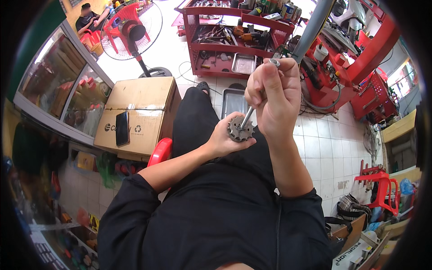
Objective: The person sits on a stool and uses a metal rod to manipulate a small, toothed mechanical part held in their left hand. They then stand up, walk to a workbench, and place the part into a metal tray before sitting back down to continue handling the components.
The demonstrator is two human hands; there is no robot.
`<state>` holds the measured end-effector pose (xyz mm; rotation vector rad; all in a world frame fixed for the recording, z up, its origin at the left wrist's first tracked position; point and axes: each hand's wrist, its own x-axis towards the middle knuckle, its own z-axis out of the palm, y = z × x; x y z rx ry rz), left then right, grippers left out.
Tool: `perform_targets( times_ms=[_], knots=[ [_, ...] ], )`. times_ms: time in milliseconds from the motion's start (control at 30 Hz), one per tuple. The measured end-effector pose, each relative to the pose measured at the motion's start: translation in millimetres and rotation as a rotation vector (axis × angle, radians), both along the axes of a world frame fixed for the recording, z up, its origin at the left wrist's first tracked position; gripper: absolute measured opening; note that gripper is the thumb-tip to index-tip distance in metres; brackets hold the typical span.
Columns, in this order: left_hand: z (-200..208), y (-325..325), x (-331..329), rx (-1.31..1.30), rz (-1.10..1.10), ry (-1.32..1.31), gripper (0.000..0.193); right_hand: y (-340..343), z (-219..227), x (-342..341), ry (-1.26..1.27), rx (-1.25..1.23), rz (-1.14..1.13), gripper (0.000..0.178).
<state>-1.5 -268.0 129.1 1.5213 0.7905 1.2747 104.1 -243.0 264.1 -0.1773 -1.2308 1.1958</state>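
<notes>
My left hand [223,137] is closed around a round grey metal part with teeth on its rim, like a small sprocket [235,133], held in front of my lap. A slim shiny metal rod [248,116], which looks like the shank of a hand wrench, meets the sprocket near its middle. My right hand [278,96], raised to the upper right of the sprocket, has its fingers curled round the rod. A small silvery metal end [273,62] shows above the right thumb; whether it belongs to the same tool I cannot tell.
A cardboard box [139,96] with a black phone [122,128] on it stands at my left. Ahead are a red tool cart [211,47], a metal tray [233,101] on the floor and a red fan [132,31]. A red stool [384,191] stands right. Another person [87,20] sits far left.
</notes>
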Motion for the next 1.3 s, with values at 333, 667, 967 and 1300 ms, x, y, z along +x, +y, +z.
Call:
perform_targets(
  times_ms=[333, 667, 967, 1300],
  knots=[
    [3, 0, -1, 0.012, -0.017, -0.006, 0.046, 0, -1, -1, 0.039, 0.002, 0.026, 0.031],
    [2, 0, 1, 0.026, -0.023, -0.059, 0.045, -2, 0, -4, 0.013, -0.003, 0.017, 0.03],
    [2, 0, 1, 0.01, -0.024, -0.057, 0.045, -3, 1, -3, 0.004, -0.012, 0.02, 0.029],
    [3, -1, 2, -0.013, -0.032, -0.065, 0.046, -2, 2, -2, 0.003, -0.057, 0.049, 0.025]
  ],
)
